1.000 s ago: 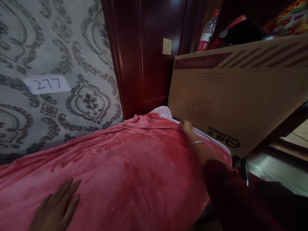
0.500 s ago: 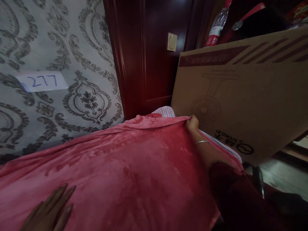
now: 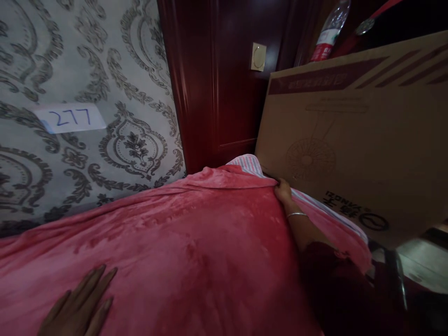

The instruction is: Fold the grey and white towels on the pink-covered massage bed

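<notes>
A plush pink-red blanket [image 3: 168, 242] spreads across the lower part of the head view, with folds bunched along its far edge. My right hand [image 3: 283, 190], a bangle on its wrist, is closed on the blanket's far right edge beside the cardboard box. Flat on the blanket at the lower left lies my left hand [image 3: 79, 303], fingers stretched out and holding nothing. A striped white, pink and blue cloth [image 3: 250, 163] peeks out from under the blanket at the far edge and along the right side.
A large cardboard box [image 3: 350, 140] stands close to my right hand, with a plastic bottle [image 3: 329, 35] behind its top edge. Patterned wallpaper [image 3: 136, 144] bearing a paper marked 277 [image 3: 73, 118] borders the left. Dark red wood panelling [image 3: 234, 93] holds a square switch [image 3: 258, 57].
My right hand has lowered slightly with the blanket's edge, and more of the striped cloth shows. The view has shifted a little left. My left hand stays flat on the blanket.
</notes>
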Motion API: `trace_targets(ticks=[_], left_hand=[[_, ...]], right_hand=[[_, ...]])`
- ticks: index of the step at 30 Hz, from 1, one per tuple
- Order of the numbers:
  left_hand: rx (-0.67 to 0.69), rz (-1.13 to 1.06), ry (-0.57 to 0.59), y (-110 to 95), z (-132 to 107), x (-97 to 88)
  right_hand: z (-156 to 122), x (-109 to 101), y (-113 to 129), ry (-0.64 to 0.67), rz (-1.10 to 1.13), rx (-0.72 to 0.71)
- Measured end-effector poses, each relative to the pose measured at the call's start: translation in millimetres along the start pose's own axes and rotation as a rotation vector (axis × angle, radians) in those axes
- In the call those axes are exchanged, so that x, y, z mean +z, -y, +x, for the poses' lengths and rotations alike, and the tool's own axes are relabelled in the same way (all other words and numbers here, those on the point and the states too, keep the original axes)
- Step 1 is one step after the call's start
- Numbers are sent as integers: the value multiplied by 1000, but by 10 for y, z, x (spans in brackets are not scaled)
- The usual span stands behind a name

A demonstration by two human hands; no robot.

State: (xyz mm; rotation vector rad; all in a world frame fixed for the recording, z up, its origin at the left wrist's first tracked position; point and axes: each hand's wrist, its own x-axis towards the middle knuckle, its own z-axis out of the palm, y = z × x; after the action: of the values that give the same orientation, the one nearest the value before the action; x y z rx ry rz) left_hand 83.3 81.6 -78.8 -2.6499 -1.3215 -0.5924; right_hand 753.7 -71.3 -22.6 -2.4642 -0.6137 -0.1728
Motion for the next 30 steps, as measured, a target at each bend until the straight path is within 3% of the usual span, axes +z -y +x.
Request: trace_targets(ticks=[5, 11, 15, 20, 24, 27, 30], left_hand=[[39, 43, 60, -266, 61, -276], [13, 92, 157, -582, 119, -555], [-20, 69, 213, -698, 93, -618], [-43, -9, 224, -771, 37, -653], [-69, -51, 229, -846, -22, -699], [-107, -60, 269, -808, -80, -749], [-183, -50, 298, -591, -213, -830]], right_hand=[[-449, -98, 253, 50, -54, -130], [-1611, 0, 641, 325, -212, -695], [-1986, 27, 644, 413, -301, -698], [-1944, 14, 639, 440, -355, -644], [-2043, 29, 804, 454, -360, -557], [-2382, 131, 1060, 438, -289, -688], [-2901, 293, 1293, 445, -221, -856]])
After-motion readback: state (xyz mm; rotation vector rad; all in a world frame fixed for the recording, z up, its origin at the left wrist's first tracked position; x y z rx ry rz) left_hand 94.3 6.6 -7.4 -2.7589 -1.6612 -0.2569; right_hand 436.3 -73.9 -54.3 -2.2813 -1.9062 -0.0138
